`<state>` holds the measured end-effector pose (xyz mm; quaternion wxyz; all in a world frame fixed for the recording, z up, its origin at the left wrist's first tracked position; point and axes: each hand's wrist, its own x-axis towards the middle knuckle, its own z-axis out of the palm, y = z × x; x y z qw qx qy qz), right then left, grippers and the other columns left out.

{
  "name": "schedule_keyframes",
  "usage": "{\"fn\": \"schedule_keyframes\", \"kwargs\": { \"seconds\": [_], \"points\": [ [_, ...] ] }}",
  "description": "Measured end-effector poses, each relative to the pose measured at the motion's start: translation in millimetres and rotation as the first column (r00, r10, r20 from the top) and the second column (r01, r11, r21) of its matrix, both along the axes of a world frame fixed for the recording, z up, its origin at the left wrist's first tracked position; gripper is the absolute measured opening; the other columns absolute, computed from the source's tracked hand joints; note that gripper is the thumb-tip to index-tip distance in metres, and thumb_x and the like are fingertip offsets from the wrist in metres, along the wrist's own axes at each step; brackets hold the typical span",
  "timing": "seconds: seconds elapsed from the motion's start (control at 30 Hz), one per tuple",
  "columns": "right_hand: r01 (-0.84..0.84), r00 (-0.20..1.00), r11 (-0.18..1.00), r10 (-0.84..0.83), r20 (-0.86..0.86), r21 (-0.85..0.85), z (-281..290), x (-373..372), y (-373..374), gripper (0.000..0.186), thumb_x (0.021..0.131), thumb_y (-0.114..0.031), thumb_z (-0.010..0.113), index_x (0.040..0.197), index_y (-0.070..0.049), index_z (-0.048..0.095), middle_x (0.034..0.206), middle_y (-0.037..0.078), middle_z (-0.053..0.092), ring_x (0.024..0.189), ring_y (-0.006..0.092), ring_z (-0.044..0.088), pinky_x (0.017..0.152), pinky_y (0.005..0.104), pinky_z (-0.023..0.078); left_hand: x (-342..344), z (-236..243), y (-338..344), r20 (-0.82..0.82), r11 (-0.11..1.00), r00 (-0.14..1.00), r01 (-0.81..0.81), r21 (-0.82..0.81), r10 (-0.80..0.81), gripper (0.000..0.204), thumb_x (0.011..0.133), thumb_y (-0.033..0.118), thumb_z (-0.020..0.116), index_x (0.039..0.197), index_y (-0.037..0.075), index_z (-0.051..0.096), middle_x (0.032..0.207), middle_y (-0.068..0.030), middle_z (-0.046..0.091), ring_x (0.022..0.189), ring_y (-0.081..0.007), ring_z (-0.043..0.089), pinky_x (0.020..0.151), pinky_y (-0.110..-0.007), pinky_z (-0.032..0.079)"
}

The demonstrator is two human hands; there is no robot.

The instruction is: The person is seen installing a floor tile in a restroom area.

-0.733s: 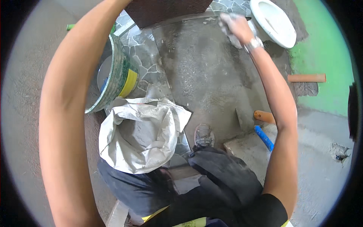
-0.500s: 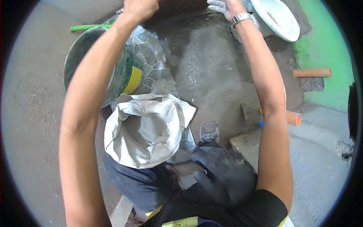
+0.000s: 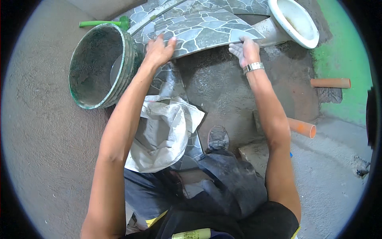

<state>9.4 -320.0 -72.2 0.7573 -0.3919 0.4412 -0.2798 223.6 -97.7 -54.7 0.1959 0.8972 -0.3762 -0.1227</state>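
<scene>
A grey tile with a white-veined stone pattern (image 3: 211, 34) spans the space between my hands, its front edge over wet, dark mortar (image 3: 223, 75). My left hand (image 3: 160, 51) is at its front left corner, thumb and fingertips against the edge. At the front right corner my right hand (image 3: 245, 51) grips the edge, thumb on top and dusty fingers lower down. The tile's underside is hidden. Left of my left arm a green bucket (image 3: 123, 75) lies tilted with its mouth toward me. Below it stands an open white sack (image 3: 175, 139) of grey powder, partly covered by my forearm.
A white toilet bowl (image 3: 314, 38) stands at the far right. Orange pipes (image 3: 330, 83) stick out near the green wall. A green-handled mallet (image 3: 99, 24) lies behind the bucket, beside a long metal straightedge (image 3: 155, 16). My shoe (image 3: 218, 137) rests near the mortar.
Both hands have come nearer to me and lower in the view. The tile, earlier showing only a dark underside at the top edge, now shows its patterned face. The bucket has turned slightly.
</scene>
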Motion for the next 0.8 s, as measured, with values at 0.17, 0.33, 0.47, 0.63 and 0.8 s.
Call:
{"fn": "schedule_keyframes", "kwargs": {
  "seconds": [0.17, 0.33, 0.47, 0.63, 0.8],
  "points": [
    [0.084, 0.996, 0.984, -0.077, -0.053, 0.159, -44.2, -20.9, 17.8, 0.021, 0.092, -0.014, 0.052, 0.101, 0.003, 0.058, 0.081, 0.015, 0.065, 0.062, 0.0247, 0.066, 0.055, 0.0363, 0.057, 21.5, -70.4, 7.3, -0.817, 0.739, 0.35, -0.662, 0.13, 0.458, 0.059, 0.095, 0.042, 0.049, 0.137, 0.001, 0.049, 0.136, -0.0209, 0.054, 0.122, -0.0372, 0.053, 0.102, -0.052, 0.042],
    [0.033, 0.995, 0.976, -0.012, -0.097, 0.214, -85.8, -41.1, 26.5, 0.032, 0.096, -0.014, 0.053, 0.122, 0.004, 0.051, 0.105, 0.018, 0.061, 0.088, 0.0312, 0.063, 0.073, 0.0406, 0.053, -14.1, -110.0, -0.9, -0.79, 0.407, 0.198, -0.911, 0.071, 0.58, 0.049, 0.09, 0.026, 0.044, 0.121, -0.009, 0.059, 0.123, -0.0266, 0.061, 0.109, -0.0376, 0.062, 0.091, -0.049, 0.047],
    [0.019, 0.999, 0.991, -0.015, -0.033, 0.134, -107.6, -69.1, 25.9, 0.027, 0.095, -0.013, 0.054, 0.117, 0.003, 0.053, 0.099, 0.016, 0.063, 0.08, 0.0282, 0.064, 0.066, 0.0374, 0.054, -47.6, -125.7, -7.0, -0.645, 0.357, 0.307, -0.932, -0.056, 0.7, 0.046, 0.088, 0.025, 0.047, 0.106, -0.013, 0.064, 0.112, -0.0293, 0.065, 0.101, -0.0389, 0.064, 0.087, -0.047, 0.047],
    [0.123, 0.99, 0.978, -0.11, -0.088, 0.168, -131.7, -109.5, 19.6, 0.027, 0.091, -0.014, 0.054, 0.113, 0.002, 0.054, 0.091, 0.016, 0.064, 0.072, 0.0256, 0.064, 0.058, 0.0366, 0.052, -85.1, -140.0, -14.2, -0.665, 0.362, 0.351, -0.923, -0.128, 0.659, 0.043, 0.083, 0.023, 0.051, 0.096, -0.016, 0.066, 0.096, -0.027, 0.069, 0.088, -0.0341, 0.065, 0.08, -0.046, 0.047],
    [0.08, 0.991, 0.981, -0.058, -0.122, 0.179, -151.5, -127.9, 12.5, 0.024, 0.093, -0.02, 0.051, 0.109, -0.001, 0.054, 0.087, 0.013, 0.061, 0.072, 0.0233, 0.06, 0.061, 0.0355, 0.049, -104.4, -141.1, -23.8, -0.643, 0.31, 0.316, -0.942, -0.127, 0.698, 0.041, 0.085, 0.022, 0.048, 0.095, -0.012, 0.068, 0.096, -0.0345, 0.067, 0.095, -0.0472, 0.065, 0.082, -0.05, 0.047]
  ]
}}
